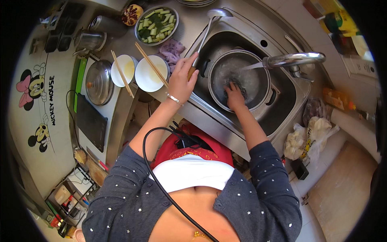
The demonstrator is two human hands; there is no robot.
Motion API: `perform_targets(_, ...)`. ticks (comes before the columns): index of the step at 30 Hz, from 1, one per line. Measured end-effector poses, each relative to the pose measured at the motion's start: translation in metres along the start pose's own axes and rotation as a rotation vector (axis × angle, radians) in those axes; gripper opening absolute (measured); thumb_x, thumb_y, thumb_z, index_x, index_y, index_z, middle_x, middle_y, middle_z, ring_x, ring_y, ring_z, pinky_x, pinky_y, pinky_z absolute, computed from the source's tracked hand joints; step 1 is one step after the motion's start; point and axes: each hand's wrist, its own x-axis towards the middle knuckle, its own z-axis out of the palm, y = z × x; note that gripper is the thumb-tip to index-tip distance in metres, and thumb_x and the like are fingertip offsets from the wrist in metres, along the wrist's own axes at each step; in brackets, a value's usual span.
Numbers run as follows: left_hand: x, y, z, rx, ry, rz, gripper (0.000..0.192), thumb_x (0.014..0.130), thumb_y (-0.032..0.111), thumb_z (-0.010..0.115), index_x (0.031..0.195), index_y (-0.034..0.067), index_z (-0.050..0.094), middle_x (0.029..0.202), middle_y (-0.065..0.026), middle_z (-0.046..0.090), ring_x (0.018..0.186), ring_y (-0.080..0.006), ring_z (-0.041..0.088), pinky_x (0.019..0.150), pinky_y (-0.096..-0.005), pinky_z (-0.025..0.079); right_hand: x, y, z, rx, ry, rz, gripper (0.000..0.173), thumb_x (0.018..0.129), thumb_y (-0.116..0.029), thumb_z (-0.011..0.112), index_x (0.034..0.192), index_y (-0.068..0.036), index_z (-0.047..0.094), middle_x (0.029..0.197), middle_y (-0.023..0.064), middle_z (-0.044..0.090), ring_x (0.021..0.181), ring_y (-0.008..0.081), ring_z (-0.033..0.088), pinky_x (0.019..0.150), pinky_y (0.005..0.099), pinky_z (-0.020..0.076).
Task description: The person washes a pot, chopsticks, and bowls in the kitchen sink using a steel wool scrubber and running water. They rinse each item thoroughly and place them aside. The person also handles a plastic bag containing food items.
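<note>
My left hand (183,77) grips the wooden handle of a metal ladle (206,33), beside the sink's left rim. The ladle's bowl points away from me, over the sink's far left corner. Inside a round metal pot (217,98), my right hand (236,98) has its fingers on a dark, wiry scrubber (241,86), seemingly steel wool. The pot stands in the stainless-steel sink (282,116) with cloudy water in its bottom. A chrome faucet (290,60) runs a stream of water into it. My fingertips are partly hidden by the scrubber and water.
Left of the sink stand two white bowls (148,83) with wooden chopsticks (122,74) across them. Behind them are a purple cloth (171,51) and a metal bowl of cut green vegetables (157,25). A glass lid (101,87) lies further left. Bagged garlic (296,142) hangs or rests at right.
</note>
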Motion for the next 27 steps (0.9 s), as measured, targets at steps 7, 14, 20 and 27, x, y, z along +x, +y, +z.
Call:
perform_targets(7,0.018,-0.011,0.039,0.173,0.091,-0.07,0.052,0.087,0.005,0.062,0.137,0.015,0.054,0.115,-0.0132,0.057,0.097,-0.0354,0.061,0.08,-0.0422,0.051,0.069,0.014,-0.028,-0.059,0.136,0.13,0.062,0.084,-0.004,0.057,0.142,-0.023,0.047,0.158,0.0094,0.03,0.138,0.0332,0.04,0.103,0.0472,0.047)
perform_targets(14,0.013,-0.052,0.061,0.321,0.254,-0.207,0.063,0.081,-0.009,0.055,0.138,0.016,0.054,0.12,-0.0125,0.055,0.107,-0.0363,0.055,0.095,-0.0441,0.043,0.005,0.02,-0.006,-0.123,-0.027,0.121,0.059,0.085,-0.005,0.057,0.141,-0.021,0.048,0.157,0.0091,0.031,0.137,0.0369,0.04,0.103,0.0495,0.0464)
perform_targets(20,0.026,-0.059,0.073,0.495,0.269,-0.21,0.074,0.074,-0.013,0.06,0.141,0.019,0.05,0.124,-0.0102,0.053,0.109,-0.0359,0.052,0.097,-0.0444,0.042,0.054,0.003,-0.021,-0.169,0.151,-0.026,0.06,0.082,-0.002,0.058,0.138,-0.024,0.051,0.156,0.0072,0.033,0.135,0.0337,0.043,0.102,0.0511,0.0468)
perform_targets(27,0.018,-0.074,0.08,0.496,0.359,-0.202,0.066,0.077,-0.011,0.057,0.137,0.016,0.054,0.131,-0.01,0.053,0.116,-0.0351,0.05,0.102,-0.0444,0.036,-0.002,0.053,-0.001,-0.11,0.028,0.156,0.049,0.091,-0.011,0.052,0.138,-0.026,0.052,0.156,0.0044,0.033,0.137,0.0325,0.039,0.104,0.0564,0.0425)
